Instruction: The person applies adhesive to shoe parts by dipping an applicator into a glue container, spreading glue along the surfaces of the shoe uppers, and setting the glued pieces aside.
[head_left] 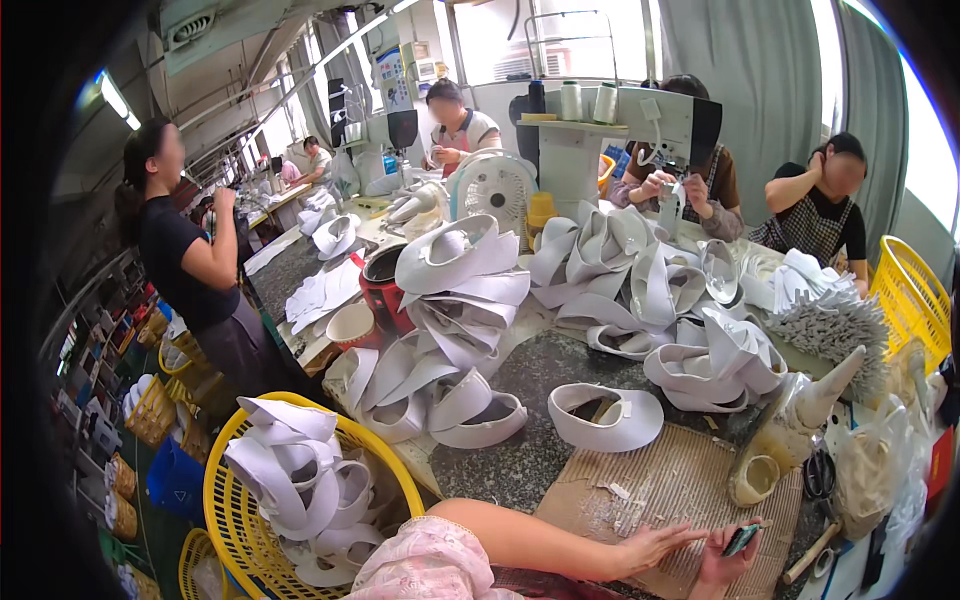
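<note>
My left hand [652, 550] is stretched out flat above the corrugated cardboard [690, 470], its fingertips close to my right hand. My right hand [727, 566] grips a small flat dark-and-teal thing [742, 540] whose kind I cannot make out. A single white shoe upper [606, 417] lies just beyond the cardboard's far edge. Small white scraps [622, 491] are scattered on the cardboard. On its right side a glue-stained plastic bottle [800, 412] with a long spout lies near black-handled scissors [820, 474] and a wooden handle [812, 553].
White shoe uppers are heaped on the table [510, 455] and fill a yellow basket [215, 480] to my left. Farther back are a red pot [385, 290], a white fan [495, 195] and a sewing machine [655, 115]. Several people work around the table; one stands at left [190, 250].
</note>
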